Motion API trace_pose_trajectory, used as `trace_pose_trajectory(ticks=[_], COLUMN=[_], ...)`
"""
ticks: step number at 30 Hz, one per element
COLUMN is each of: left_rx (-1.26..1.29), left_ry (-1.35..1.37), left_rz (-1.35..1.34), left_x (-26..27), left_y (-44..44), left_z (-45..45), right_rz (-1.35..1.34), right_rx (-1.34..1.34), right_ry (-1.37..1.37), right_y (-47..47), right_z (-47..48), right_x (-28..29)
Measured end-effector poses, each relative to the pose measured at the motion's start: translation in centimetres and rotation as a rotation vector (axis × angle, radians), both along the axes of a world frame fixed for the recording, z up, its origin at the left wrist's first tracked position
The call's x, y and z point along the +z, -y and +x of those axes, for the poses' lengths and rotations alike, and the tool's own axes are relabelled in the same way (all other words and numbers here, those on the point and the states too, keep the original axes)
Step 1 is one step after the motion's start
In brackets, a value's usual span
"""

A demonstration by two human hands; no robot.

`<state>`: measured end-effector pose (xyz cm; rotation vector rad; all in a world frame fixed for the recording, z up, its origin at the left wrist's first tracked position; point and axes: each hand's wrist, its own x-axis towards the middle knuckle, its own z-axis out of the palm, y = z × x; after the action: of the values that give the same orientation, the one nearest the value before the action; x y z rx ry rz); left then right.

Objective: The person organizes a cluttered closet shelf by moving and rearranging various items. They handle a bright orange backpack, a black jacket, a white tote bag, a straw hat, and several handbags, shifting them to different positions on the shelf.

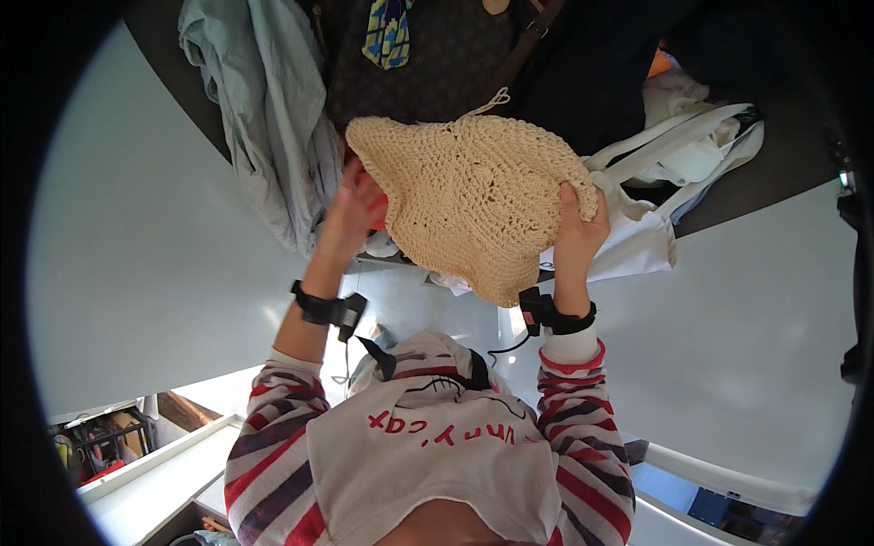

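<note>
A cream crocheted sun hat [471,198] with a wavy brim is held up in front of me. My right hand [580,222] grips its right brim, thumb on the near face and the other fingers behind. A thin cord loop [493,101] sticks out from the hat's top edge. Beside the left brim is my left hand [351,211], blurred, its fingers spread and nothing visible in them. Something red [377,205] shows behind those fingers, mostly hidden by the hat and hand.
Pale blue-grey cloth [280,116] hangs at the upper left. Beyond the hat is a dark brown handbag [430,75] with a patterned scarf [386,37] on it. A white tote bag [638,239] with long handles lies right. Light panels [724,327] flank both sides.
</note>
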<state>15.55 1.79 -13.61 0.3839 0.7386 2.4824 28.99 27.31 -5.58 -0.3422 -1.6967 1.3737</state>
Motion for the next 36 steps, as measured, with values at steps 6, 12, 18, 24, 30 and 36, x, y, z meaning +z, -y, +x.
trace_pose_trajectory(ticks=[6, 12, 18, 24, 30, 36], left_rx=[0.129, -0.046, 0.053, 0.179, 0.316, 0.137], left_ry=[-0.232, -0.376, -0.794, -1.148, -1.248, -1.017], left_rz=[-0.499, -0.553, -0.738, -0.736, -1.05, -1.073], left_x=[1.0, 4.8, 8.2, 8.7, 6.2, 3.0], left_y=[-3.5, -0.3, -2.1, -7.1, -6.1, -3.6], left_z=[0.8, -2.0, -1.0, 2.0, 2.1, -0.1], right_rz=[0.017, -0.268, 0.328, 0.433, 0.046, -0.078], right_rx=[-0.043, -0.006, -0.19, 0.309, 0.26, 0.093], right_ry=[-0.022, -0.091, 0.18, 0.385, 0.272, 0.216], right_y=[-0.2, -3.7, -3.4, 1.6, 2.3, 1.1], right_z=[0.4, 1.1, 2.1, -1.0, -2.6, -1.6], right_x=[0.6, -2.2, -1.5, 1.1, 1.1, 1.3])
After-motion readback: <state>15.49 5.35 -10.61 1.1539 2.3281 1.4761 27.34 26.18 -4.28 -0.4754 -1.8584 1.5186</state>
